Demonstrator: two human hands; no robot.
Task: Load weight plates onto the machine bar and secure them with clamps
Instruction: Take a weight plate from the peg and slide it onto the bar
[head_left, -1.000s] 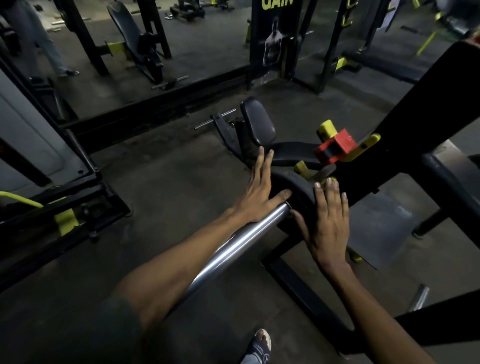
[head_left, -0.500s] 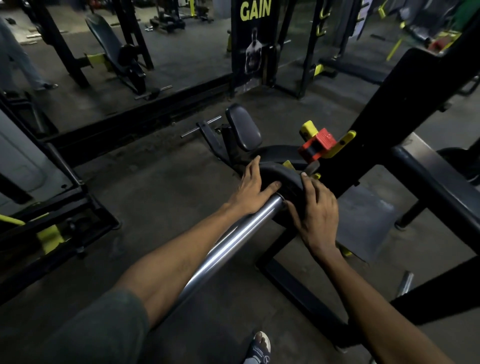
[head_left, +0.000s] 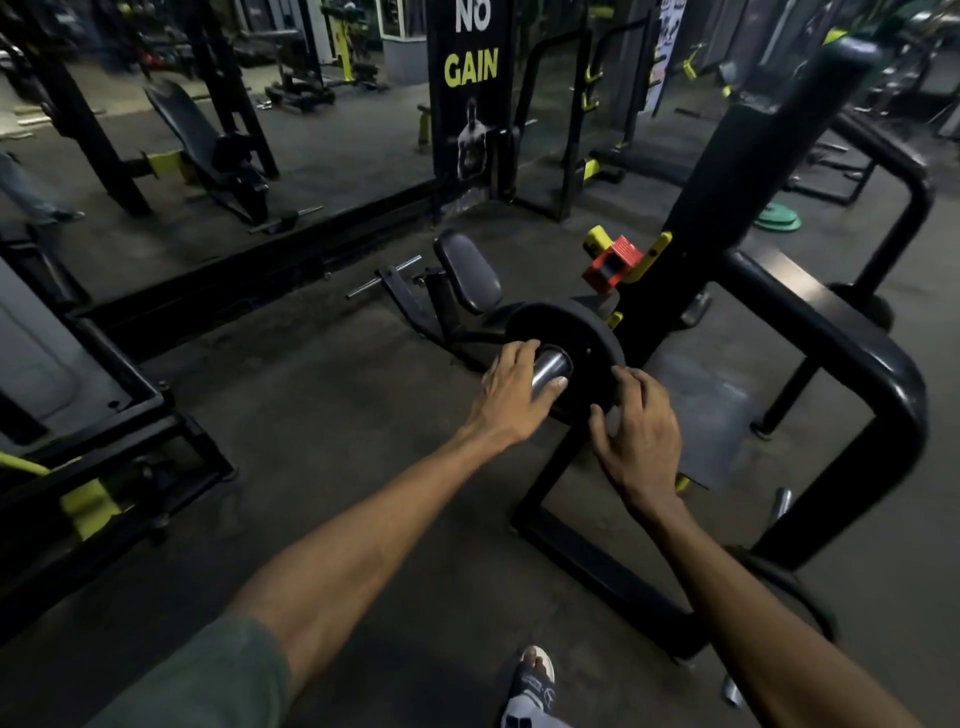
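Note:
A black weight plate (head_left: 582, 325) sits on the machine's chrome bar (head_left: 551, 365), which points toward me end-on. My left hand (head_left: 511, 387) grips the bar's free end, fingers over the top and thumb underneath. To its right, my right hand (head_left: 641, 434) has curled fingers on the plate's lower right rim, with the thumb spread below. A red clamp (head_left: 610, 267) sits on a yellow part of the machine's black upright (head_left: 727, 208), behind the plate and apart from both hands.
The machine's black base frame (head_left: 587, 561) runs across the floor under my right arm, beside my sandalled foot (head_left: 530, 680). A padded seat (head_left: 467, 270) stands behind the plate. A green plate (head_left: 776, 218) lies on the floor far right. Benches and racks fill the back.
My view has swung so the bar now points at me. My left hand went from lying flat against the plate to gripping the bar end. My right hand's fingers curled at the rim.

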